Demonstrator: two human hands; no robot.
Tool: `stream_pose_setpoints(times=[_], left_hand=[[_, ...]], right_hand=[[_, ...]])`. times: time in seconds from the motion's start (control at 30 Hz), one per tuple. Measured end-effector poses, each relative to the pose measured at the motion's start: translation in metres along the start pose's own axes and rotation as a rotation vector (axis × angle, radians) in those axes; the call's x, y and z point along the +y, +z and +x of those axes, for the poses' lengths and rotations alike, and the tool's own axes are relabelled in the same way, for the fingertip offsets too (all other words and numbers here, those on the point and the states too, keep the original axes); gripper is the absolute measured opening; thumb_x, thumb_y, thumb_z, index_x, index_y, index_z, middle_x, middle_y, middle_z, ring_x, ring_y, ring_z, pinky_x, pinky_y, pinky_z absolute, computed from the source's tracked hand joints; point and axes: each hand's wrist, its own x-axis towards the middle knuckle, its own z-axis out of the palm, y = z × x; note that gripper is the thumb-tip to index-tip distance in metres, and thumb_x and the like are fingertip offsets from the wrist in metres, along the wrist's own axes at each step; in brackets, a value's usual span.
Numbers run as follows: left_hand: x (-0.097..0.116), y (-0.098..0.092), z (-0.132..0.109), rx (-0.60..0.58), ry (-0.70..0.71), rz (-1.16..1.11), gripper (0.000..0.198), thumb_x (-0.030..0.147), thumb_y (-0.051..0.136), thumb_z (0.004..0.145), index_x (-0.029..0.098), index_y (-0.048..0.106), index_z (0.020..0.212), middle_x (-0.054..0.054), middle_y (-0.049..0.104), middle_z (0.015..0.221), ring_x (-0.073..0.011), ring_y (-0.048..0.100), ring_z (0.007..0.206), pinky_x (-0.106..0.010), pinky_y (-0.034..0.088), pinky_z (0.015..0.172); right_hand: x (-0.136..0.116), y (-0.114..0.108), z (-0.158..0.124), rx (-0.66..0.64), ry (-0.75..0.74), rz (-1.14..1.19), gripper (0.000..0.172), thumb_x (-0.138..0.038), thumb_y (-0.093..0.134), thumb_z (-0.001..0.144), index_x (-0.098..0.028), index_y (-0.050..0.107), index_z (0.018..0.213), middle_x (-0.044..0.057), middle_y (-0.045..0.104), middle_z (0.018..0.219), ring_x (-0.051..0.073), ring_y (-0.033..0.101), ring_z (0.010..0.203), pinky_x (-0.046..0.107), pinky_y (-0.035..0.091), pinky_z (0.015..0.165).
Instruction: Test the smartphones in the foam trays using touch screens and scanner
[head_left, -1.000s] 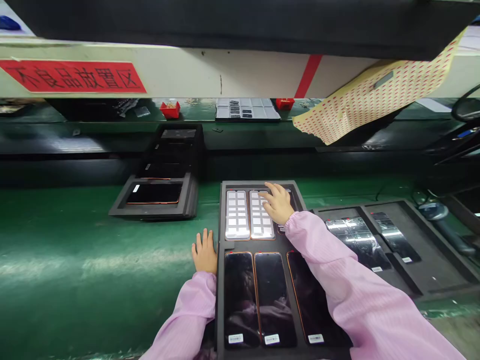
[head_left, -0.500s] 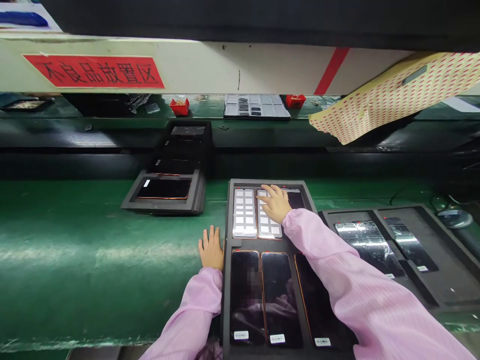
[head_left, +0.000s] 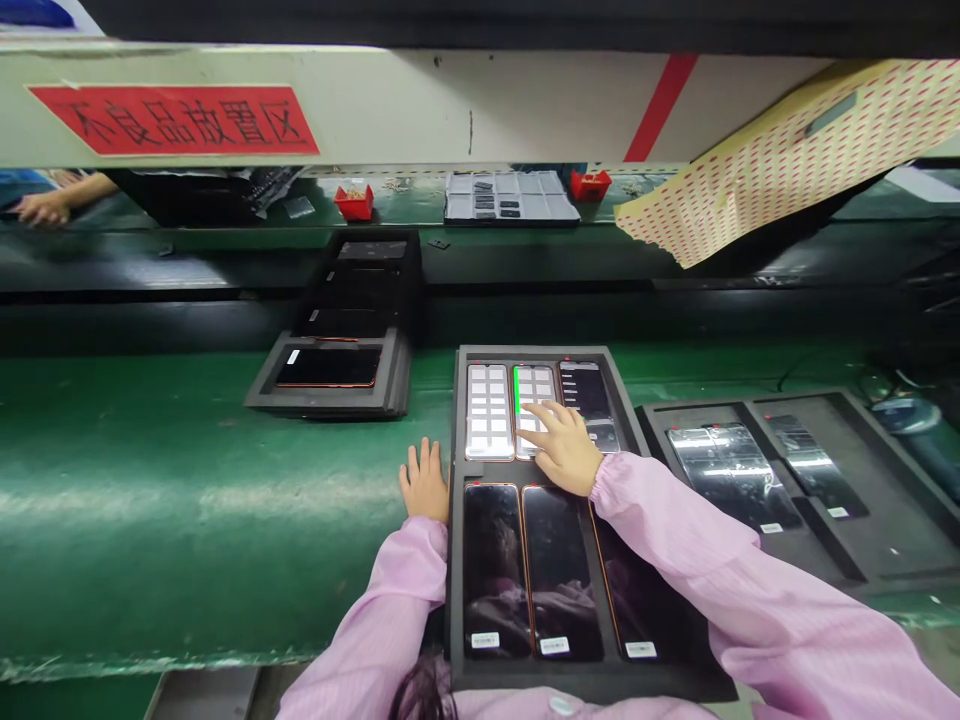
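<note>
A dark foam tray [head_left: 480, 473] holds two rows of phones in front of me. The upper row has a phone with a lit white grid [head_left: 490, 412] at left, a middle phone [head_left: 535, 385] with a green strip down its grid's left edge, and a dark-screened phone [head_left: 587, 390] at right. My right hand [head_left: 564, 446] is over the middle phone, fingers spread, a fingertip at its screen. My left hand [head_left: 425, 486] lies with fingers apart against the tray's left side, holding nothing. Black phones [head_left: 495, 570] fill the lower row.
Stacked foam trays [head_left: 330, 400] with phones stand at back left. Another tray [head_left: 892, 470] with phones lies at right. Behind are red boxes [head_left: 353, 205], a sectioned tray [head_left: 510, 198] and another person's hand [head_left: 45, 207]. A dotted yellow sheet [head_left: 757, 170] hangs at upper right.
My right hand has moved down the middle phone's screen, where a green strip now shows. The upper right phone is more exposed. Another person's hand has appeared at far left.
</note>
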Motion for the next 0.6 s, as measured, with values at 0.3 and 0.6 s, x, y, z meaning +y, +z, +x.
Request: stream_pose_setpoints(times=[0.3, 0.6], left_hand=[[0.003, -0.006, 0.000, -0.007, -0.013, 0.013, 0.049, 0.027, 0.030, 0.084, 0.020, 0.041, 0.131, -0.005, 0.034, 0.143, -0.0245, 0.026, 0.132, -0.048, 0.026, 0.104], [0.002, -0.006, 0.001, 0.007, -0.008, 0.016, 0.049, 0.026, 0.032, 0.083, 0.021, 0.041, 0.131, -0.006, 0.035, 0.142, -0.0253, 0.028, 0.132, -0.048, 0.027, 0.103]], right_hand=[[-0.006, 0.002, -0.023, 0.011, -0.053, 0.008, 0.045, -0.015, 0.041, 0.072, -0.029, 0.062, 0.109, 0.006, 0.040, 0.135, 0.030, 0.026, 0.123, 0.054, 0.022, 0.097], [0.013, 0.001, -0.040, 0.049, 0.023, -0.002, 0.044, -0.015, 0.041, 0.072, -0.030, 0.063, 0.107, 0.004, 0.040, 0.135, 0.030, 0.027, 0.123, 0.051, 0.025, 0.096]])
